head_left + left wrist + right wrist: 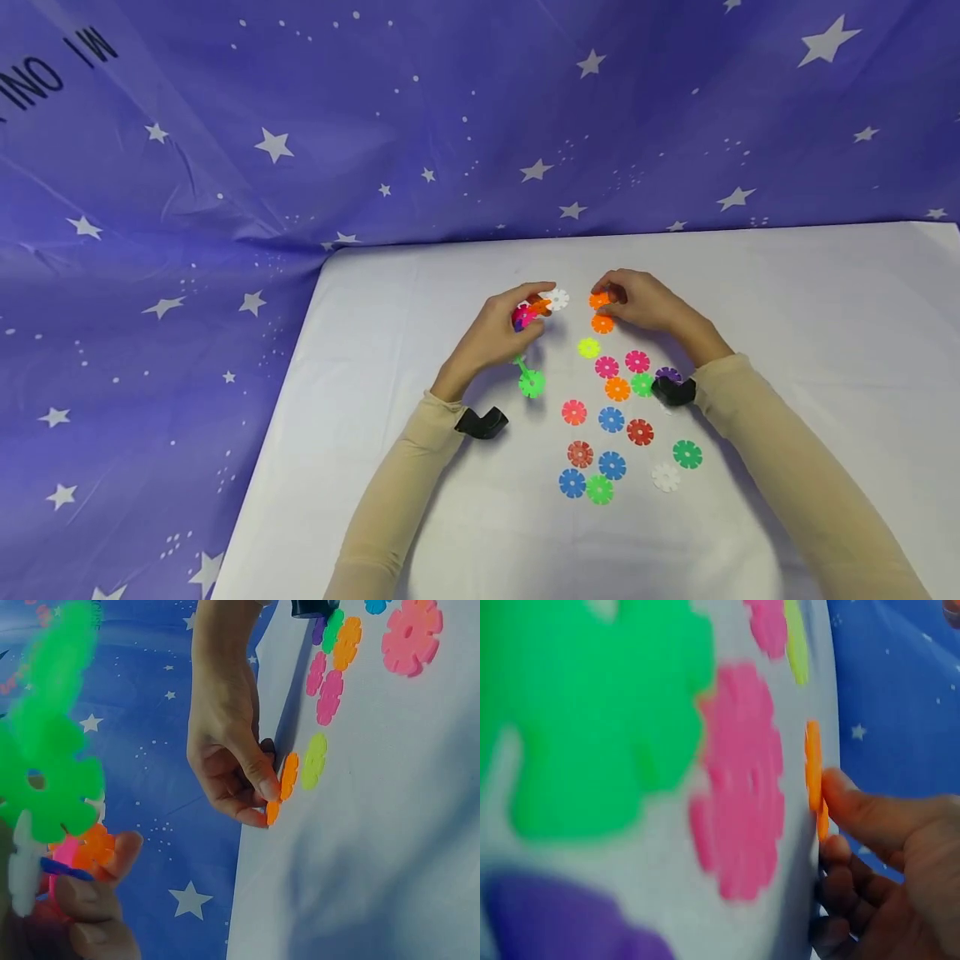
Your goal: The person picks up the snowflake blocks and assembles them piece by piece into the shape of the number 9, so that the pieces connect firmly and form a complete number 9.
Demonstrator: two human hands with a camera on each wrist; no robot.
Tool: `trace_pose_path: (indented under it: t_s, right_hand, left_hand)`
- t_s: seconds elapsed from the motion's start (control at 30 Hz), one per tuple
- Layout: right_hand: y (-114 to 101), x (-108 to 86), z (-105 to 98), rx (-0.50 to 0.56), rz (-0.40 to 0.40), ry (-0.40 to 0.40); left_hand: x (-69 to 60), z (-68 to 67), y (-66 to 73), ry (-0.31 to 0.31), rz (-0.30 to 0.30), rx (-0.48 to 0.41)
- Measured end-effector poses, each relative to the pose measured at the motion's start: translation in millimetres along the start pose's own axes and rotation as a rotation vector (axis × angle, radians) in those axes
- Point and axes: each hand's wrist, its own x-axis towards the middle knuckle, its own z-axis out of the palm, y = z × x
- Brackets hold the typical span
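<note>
My left hand [498, 329] grips a cluster of joined notched plastic discs. Its pieces include a pink disc [526, 314], an orange disc [94, 846], a white disc [557, 300] and a green disc [532, 383] hanging below the palm; fingers hide part of the cluster. Across from it, my right hand [643, 302] pinches an orange disc [599, 300] at the table surface between thumb and finger. A second orange disc [602, 324] lies right beside the thumb. Just nearer is a yellow disc [588, 348].
Loose discs lie scattered over the white tablecloth [360, 400], among them a blue disc [611, 419], a red disc [641, 432] and a dark green disc [687, 454]. A purple disc [667, 376] is partly under the right wrist's black mount [673, 392]. Behind hangs a starry blue curtain [450, 125].
</note>
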Motion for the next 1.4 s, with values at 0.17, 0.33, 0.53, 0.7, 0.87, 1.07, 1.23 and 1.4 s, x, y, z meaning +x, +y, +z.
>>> trace_pose_path:
  t_s: [0.17,0.33,0.53,0.7,0.87,1.07,1.23,1.4]
  right_hand:
    - [-1.2,-2.4,2.5,-0.035,0.014,0.022]
    - [1.7,-5.9,3.1,-0.023,0.014,0.035]
    - [-4.1,-25.9,-1.5,0.138,0.049,0.104]
    - [-24.0,-52.6,-1.3,0.383,-0.047,0.221]
    - [-47.4,-65.1,8.6,0.528,-0.127,0.294]
    - [-64.3,-68.6,14.0,0.602,-0.160,0.317]
    - [-66.0,-70.4,14.6,0.582,-0.168,0.336]
    - [-66.1,-68.8,18.0,0.586,-0.198,0.378]
  left_hand:
    - [0.9,1.8,1.0,-0.006,-0.005,0.029]
    - [-0.7,4.1,1.4,-0.004,-0.038,0.092]
    - [-1.7,6.9,7.5,-0.020,-0.033,0.219]
    - [-0.9,7.4,14.1,-0.015,0.001,0.237]
    - [-0.4,9.4,15.1,-0.031,0.023,0.168]
    - [-3.3,11.6,16.1,-0.028,0.037,0.131]
    - [-3.6,11.3,19.1,-0.022,0.067,0.124]
    - [-2.9,11.4,21.3,-0.008,0.077,0.121]
